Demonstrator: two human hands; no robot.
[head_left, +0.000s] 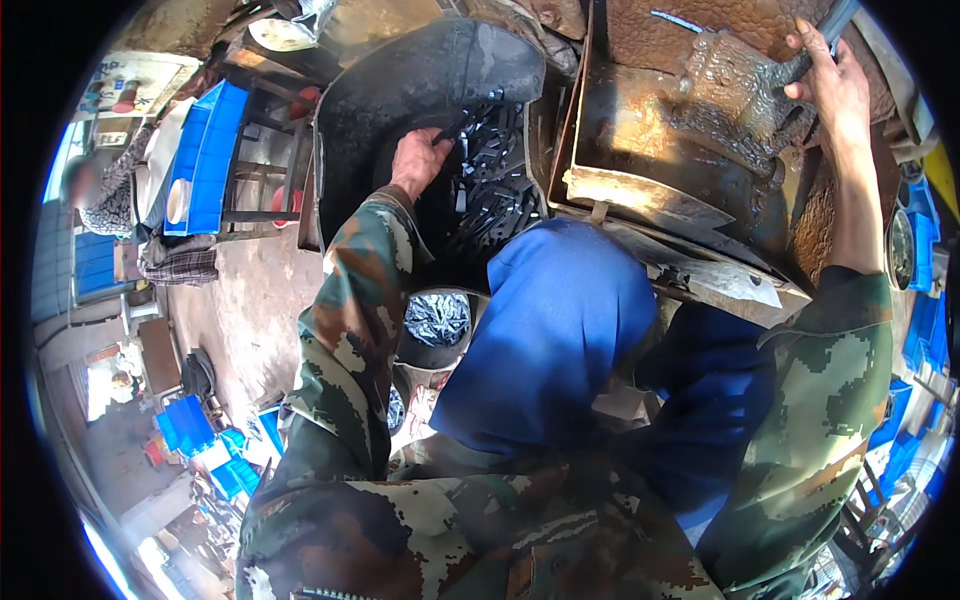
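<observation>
My left hand (415, 162) reaches into a large dark metal scoop-shaped bin (405, 75). Its fingers are closed at the edge of a heap of thin dark metal strips (490, 180), and what looks like one dark strip sticks out from the fingertips. At the upper right, my right hand (832, 85) is wrapped round a grey-blue bar-like handle (838, 20). Below that hand lies a wet, rust-brown, greasy machine part (725, 90) with a metal guard plate (640, 195) in front. The far end of the handle runs out of view.
Between my knee and left sleeve stands a bucket (437, 325) holding shiny pieces. On the left a blue tray (207, 160) rests on a stand, with another person (115, 190) beyond it. More blue bins (185, 425) are at the lower left and along the right edge.
</observation>
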